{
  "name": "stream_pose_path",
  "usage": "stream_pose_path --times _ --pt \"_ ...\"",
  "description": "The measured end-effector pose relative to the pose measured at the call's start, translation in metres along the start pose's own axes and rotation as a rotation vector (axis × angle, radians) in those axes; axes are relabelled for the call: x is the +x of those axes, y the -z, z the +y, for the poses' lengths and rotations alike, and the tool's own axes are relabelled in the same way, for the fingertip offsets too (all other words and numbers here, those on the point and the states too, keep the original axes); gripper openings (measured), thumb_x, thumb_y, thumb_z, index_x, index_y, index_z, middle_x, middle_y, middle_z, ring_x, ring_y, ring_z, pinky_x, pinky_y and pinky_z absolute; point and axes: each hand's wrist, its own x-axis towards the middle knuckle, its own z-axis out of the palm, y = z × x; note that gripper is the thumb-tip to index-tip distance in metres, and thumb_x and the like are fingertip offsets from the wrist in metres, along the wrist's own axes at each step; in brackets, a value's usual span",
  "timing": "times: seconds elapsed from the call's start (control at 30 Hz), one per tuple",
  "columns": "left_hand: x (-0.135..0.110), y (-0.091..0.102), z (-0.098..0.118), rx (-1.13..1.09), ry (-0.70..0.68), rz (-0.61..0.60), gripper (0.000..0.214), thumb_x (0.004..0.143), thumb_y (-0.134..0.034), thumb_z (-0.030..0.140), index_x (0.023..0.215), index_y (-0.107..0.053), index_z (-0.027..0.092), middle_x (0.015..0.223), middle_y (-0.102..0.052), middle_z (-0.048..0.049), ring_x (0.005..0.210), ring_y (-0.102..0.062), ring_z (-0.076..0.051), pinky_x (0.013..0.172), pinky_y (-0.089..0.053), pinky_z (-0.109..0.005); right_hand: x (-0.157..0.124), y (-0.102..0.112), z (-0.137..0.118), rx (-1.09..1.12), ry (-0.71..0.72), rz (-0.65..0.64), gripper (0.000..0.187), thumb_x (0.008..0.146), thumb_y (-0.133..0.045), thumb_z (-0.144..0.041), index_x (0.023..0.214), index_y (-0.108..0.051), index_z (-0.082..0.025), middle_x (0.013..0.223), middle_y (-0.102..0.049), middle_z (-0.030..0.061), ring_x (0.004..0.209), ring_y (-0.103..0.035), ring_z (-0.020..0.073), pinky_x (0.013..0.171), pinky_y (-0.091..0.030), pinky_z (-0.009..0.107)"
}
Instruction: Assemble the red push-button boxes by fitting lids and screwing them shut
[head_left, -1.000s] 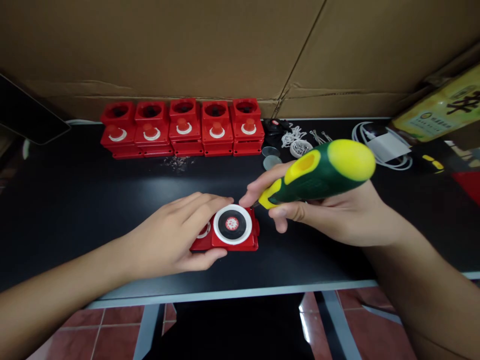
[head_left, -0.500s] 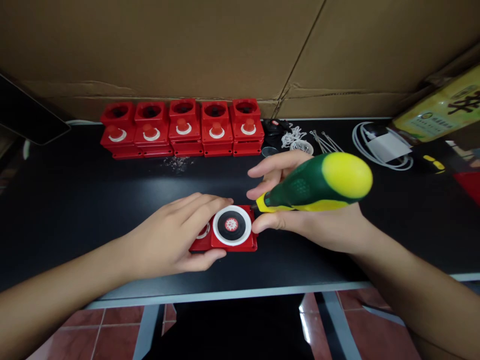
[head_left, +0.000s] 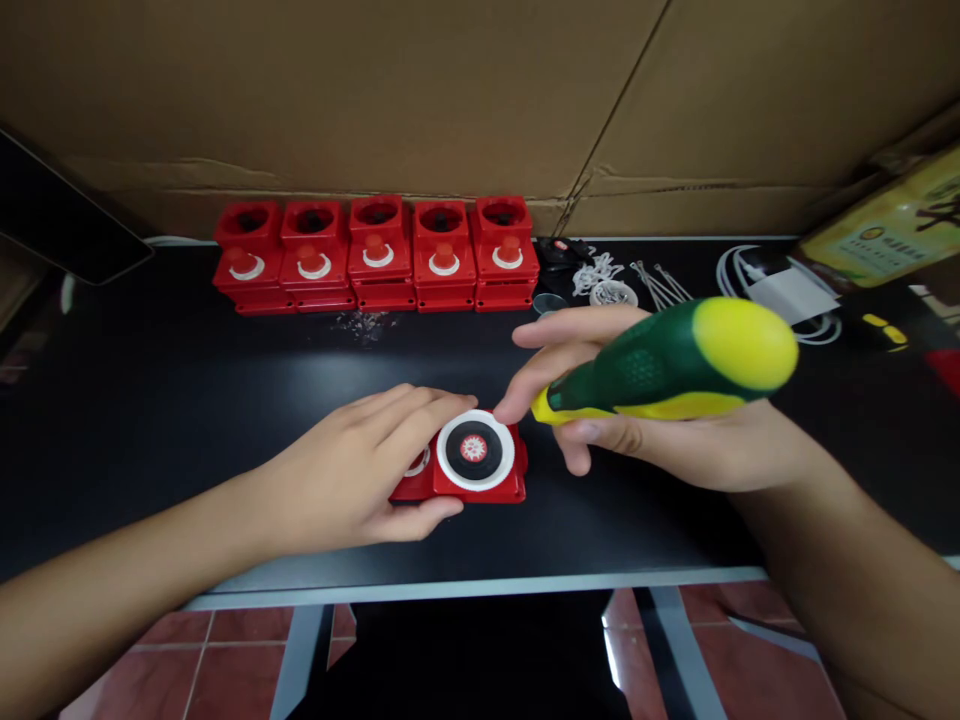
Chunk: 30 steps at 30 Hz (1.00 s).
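At the bench's (head_left: 150, 400) near edge — left hand (head_left: 352, 475) pins the red housing (head_left: 480, 485), right hand (head_left: 660, 440) grips the screwdriver (head_left: 675, 360) firmly closed; keep it steady, tip seated squarely.

A small red plastic box (head_left: 480, 482) lies flat near the front edge of the black table, pinned under my left hand (head_left: 352, 475), thumb along its near side and fingers across its left part. On its top face sits a white ring around a black disc with a red, toothed centre. My right hand (head_left: 675, 440) grips a green and yellow screwdriver (head_left: 667, 362), tilted low, its tip end at the box's far right corner.
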Motion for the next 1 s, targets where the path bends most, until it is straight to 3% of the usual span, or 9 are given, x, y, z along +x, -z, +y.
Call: stream_pose_path --times 0.13,0.43,0.63,0.73,0.9,1.0 --pt "-0.001 0.001 -0.001 0.012 0.005 0.002 0.053 0.114 -0.070 0.042 0.155 -0.052 0.015 0.138 -0.079 -0.0170 0.127 -0.080 -0.033 0.114 -0.066 -0.047 -0.001 0.001 -0.001 0.000 0.007 -0.012 0.041 0.108 -0.083 -0.015 0.148 -0.075 -0.025 0.121 -0.089 0.0027 0.077 -0.081 0.0089 0.079 -0.072 0.023" --pt "-0.001 0.004 0.000 0.015 0.015 -0.016 0.053 0.113 -0.070 0.041 0.155 -0.050 0.018 0.137 -0.078 -0.0169 0.126 -0.080 -0.034 0.112 -0.067 -0.047 0.003 -0.009 0.003 -0.121 -0.010 0.233 0.038 0.084 -0.106 -0.020 0.115 -0.084 -0.022 0.107 -0.090 0.0037 0.078 -0.080 0.0156 0.064 -0.070 0.026" --pt "-0.003 0.003 -0.001 0.024 0.017 -0.008 0.056 0.112 -0.071 0.042 0.157 -0.050 0.016 0.139 -0.077 -0.0181 0.126 -0.080 -0.034 0.112 -0.066 -0.045 0.005 -0.011 0.008 -0.246 0.044 0.322 0.043 0.074 -0.114 -0.035 0.106 -0.087 -0.026 0.102 -0.086 0.0011 0.087 -0.079 0.0184 0.075 -0.070 0.030" --pt "-0.004 0.002 -0.001 0.016 0.018 -0.011 0.055 0.113 -0.071 0.043 0.157 -0.050 0.016 0.139 -0.077 -0.0177 0.125 -0.080 -0.033 0.111 -0.066 -0.044 0.006 -0.009 0.012 -0.386 0.103 0.284 0.034 0.080 -0.110 -0.039 0.104 -0.088 -0.028 0.102 -0.084 0.0014 0.083 -0.076 0.0192 0.074 -0.069 0.034" --pt "-0.004 0.002 -0.001 0.016 0.018 -0.012 0.056 0.114 -0.069 0.045 0.159 -0.048 0.017 0.140 -0.077 -0.0172 0.125 -0.080 -0.033 0.111 -0.066 -0.045 0.005 0.000 0.010 -0.414 0.164 0.179 0.028 0.088 -0.103 -0.031 0.110 -0.086 -0.028 0.108 -0.087 0.0020 0.104 -0.083 0.0242 0.097 -0.070 0.039" --pt "-0.003 0.003 0.000 0.018 0.027 -0.023 0.055 0.115 -0.068 0.045 0.159 -0.047 0.019 0.138 -0.077 -0.0164 0.123 -0.080 -0.033 0.111 -0.066 -0.045 0.004 0.004 0.008 -0.409 0.184 0.110 0.029 0.092 -0.095 -0.023 0.118 -0.085 -0.029 0.116 -0.087 0.0037 0.110 -0.084 0.0259 0.097 -0.069 0.040"
